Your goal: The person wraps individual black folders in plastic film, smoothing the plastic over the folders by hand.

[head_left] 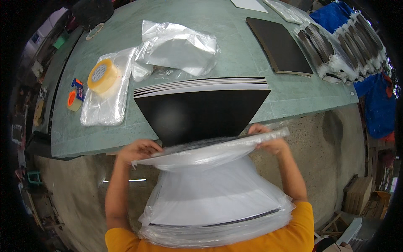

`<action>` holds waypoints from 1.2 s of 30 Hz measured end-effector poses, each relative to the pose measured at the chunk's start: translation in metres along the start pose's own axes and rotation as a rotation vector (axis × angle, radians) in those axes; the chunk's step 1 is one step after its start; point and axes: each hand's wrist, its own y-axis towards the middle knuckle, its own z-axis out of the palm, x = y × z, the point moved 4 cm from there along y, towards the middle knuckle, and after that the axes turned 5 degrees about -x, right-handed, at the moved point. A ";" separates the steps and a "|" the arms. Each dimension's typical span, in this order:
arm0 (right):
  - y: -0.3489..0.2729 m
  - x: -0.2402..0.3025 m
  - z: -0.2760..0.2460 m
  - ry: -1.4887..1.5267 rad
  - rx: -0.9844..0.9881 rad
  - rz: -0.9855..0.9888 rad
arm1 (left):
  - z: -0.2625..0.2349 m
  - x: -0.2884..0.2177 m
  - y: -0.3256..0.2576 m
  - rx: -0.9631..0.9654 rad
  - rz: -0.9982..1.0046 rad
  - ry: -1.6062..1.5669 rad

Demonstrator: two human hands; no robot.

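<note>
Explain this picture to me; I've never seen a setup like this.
There is no machine here: a person works with two bare hands. The one picture comes from a wide fisheye camera worn on the head, looking down, so straight edges bend toward the rim.

The left hand and right hand hold the edge of a clear plastic sheet in front of the body. A stack of black boards rises just beyond it; whether its lower end is inside the plastic is hard to tell.

On the green table lie folded clear plastic with a tape roll on it, a small tape dispenser, crumpled plastic and, to the right, a dark flat panel.
</note>
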 end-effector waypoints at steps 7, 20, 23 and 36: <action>0.032 -0.204 -0.063 -0.425 -0.473 0.187 | -0.039 0.213 0.040 -0.271 -0.286 0.148; -0.033 -0.014 0.149 -0.555 1.021 -0.113 | 0.127 0.011 -0.017 0.532 0.199 0.483; 0.018 -0.096 0.092 -0.951 0.770 0.091 | 0.062 0.114 0.022 0.142 -0.056 0.665; 0.063 -0.138 0.061 -0.985 0.550 0.293 | -0.040 -0.187 0.074 -0.943 0.847 1.153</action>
